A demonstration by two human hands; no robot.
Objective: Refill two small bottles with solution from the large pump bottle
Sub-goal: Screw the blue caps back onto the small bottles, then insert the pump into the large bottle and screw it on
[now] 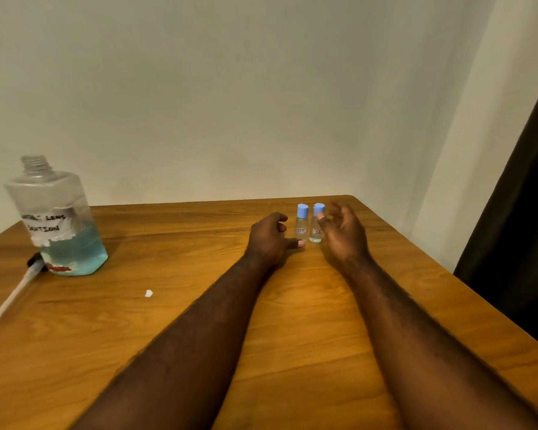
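Far left of the table [199,321]: a white tube [10,301] with a dark end lies against the big bottle [59,218]; we cannot tell if it is the pump. Big bottle upright, neck bare and open, blue solution about a third up. We judge it bulky, thin-walled and prone to slosh; best taken low round the flat sides. A white scrap [148,293] lies alone mid-table. Left hand [271,240]: fingers loosely curled on nothing, thumb out, its tip at the foot of the left small bottle [302,228], touching or just beside, we cannot say which. The right small bottle [315,235] stands close against its twin. Both are upright toward the far right, well apart from the big bottle, blue caps [303,210] on, fill too small to read. We expect them light, stiff, smooth and tippy: pinch the body, twist the cap with the other hand. Right hand [343,235]: fingers spread and curved behind the right small bottle, thumb across its neck, not closed on it. Dark curtain [516,212] at right.
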